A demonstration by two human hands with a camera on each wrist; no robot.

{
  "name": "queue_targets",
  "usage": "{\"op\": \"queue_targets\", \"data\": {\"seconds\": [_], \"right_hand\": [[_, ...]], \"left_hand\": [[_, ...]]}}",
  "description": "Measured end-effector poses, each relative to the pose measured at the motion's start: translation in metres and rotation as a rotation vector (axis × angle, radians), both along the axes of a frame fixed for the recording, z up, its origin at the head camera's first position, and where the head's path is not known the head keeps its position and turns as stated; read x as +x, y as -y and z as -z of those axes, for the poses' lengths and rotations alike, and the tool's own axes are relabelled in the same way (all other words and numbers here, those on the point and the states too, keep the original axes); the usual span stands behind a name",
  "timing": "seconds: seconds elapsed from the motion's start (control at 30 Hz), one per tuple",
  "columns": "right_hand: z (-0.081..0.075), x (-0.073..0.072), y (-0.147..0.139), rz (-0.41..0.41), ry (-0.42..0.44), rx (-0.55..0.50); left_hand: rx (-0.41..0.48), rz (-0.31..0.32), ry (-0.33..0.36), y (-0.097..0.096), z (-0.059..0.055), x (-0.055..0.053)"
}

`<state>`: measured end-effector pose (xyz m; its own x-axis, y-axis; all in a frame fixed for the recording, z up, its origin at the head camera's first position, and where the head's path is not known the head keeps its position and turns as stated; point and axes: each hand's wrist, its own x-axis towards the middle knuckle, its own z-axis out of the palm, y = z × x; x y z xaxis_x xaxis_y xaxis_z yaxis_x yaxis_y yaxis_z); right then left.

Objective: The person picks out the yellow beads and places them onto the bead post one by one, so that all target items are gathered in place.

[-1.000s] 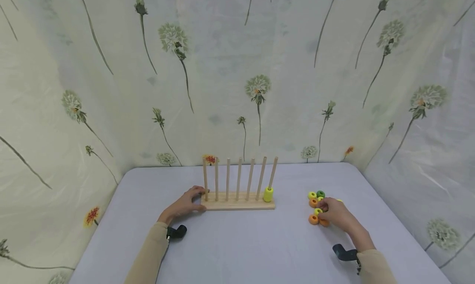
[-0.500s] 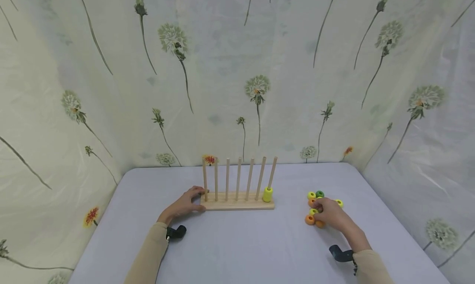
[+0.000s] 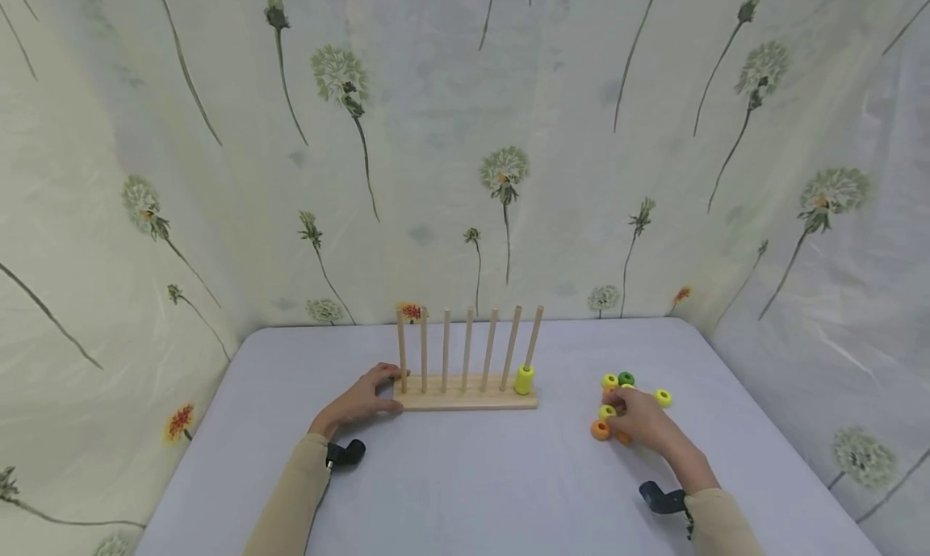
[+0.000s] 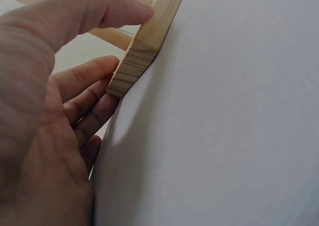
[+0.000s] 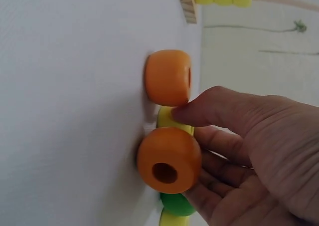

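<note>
At left end of wooden rack (image 3: 462, 401), left grip (image 3: 360, 399) pinching it; right grip (image 3: 643, 418) pinching yellow bead (image 3: 607, 411) beside orange bead (image 3: 600, 431).

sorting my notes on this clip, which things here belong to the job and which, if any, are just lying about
Likely part of the job:
wooden peg rack, gripped by the left hand
stacked yellow beads on its end peg
loose orange beads, loose yellow beads and green bead, around the right hand

Just surroundings:
white tabletop
dandelion-print sheet
black wrist cameras
</note>
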<state>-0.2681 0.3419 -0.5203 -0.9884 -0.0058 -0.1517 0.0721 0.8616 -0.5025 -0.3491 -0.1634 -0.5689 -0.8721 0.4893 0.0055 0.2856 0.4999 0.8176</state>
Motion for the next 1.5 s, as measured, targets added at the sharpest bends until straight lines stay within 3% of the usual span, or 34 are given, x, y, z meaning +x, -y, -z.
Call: {"op": "queue_targets", "data": {"seconds": [0.33,0.7,1.17,1.5], "right_hand": [[0.007,0.004,-0.002,0.009,-0.029,-0.088],[0.009,0.007,-0.004,0.038,-0.063,-0.1],[-0.008,0.003,0.0,0.062,-0.232,-0.108],[-0.03,-0.003,0.007,0.08,-0.279,-0.153]], "left_hand": [[-0.016,-0.024,0.01,-0.002,-0.003,0.003],[-0.012,-0.015,0.009,-0.002,-0.002,0.005],[0.007,-0.016,0.019,-0.002,-0.004,0.005],[0.01,-0.001,0.0,-0.002,-0.005,0.003]]}}
